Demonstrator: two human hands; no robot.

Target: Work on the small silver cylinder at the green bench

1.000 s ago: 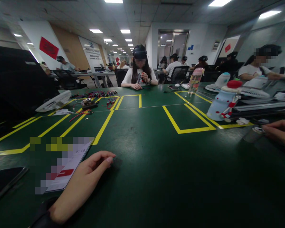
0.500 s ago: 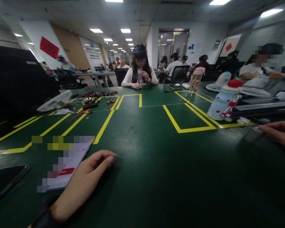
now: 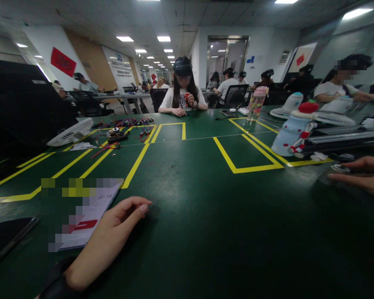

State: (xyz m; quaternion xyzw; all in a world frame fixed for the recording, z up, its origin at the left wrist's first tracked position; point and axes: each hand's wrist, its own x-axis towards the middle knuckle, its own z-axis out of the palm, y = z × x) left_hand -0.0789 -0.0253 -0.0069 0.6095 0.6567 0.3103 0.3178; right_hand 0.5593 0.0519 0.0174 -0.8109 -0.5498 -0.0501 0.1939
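Observation:
My left hand [image 3: 120, 224] rests on the green tabletop beside a phone with a lit screen [image 3: 104, 207]. Its thumb and fingertips are pressed together; whatever may be between them is hidden. Near the right edge, my right hand [image 3: 363, 176] grips a small see-through jar [image 3: 326, 177] with a silvery top, thumb on the near side and fingers on the far side. The jar looks dim against the dark table, and I cannot tell its contents. Part of the right hand lies outside the picture.
A dark phone [image 3: 11, 238] lies at the lower left. Wires and small parts [image 3: 115, 135] lie near a white fan [image 3: 71, 132]. At the right stand a blue bottle [image 3: 288, 135], a pink-lidded bottle [image 3: 258, 104] and metal rails [image 3: 339, 139]. A person [image 3: 183, 91] sits opposite.
My right hand has shifted a little left, its thumb now lower on the jar and its fingers spread further round the silvery top. My left hand stays in place.

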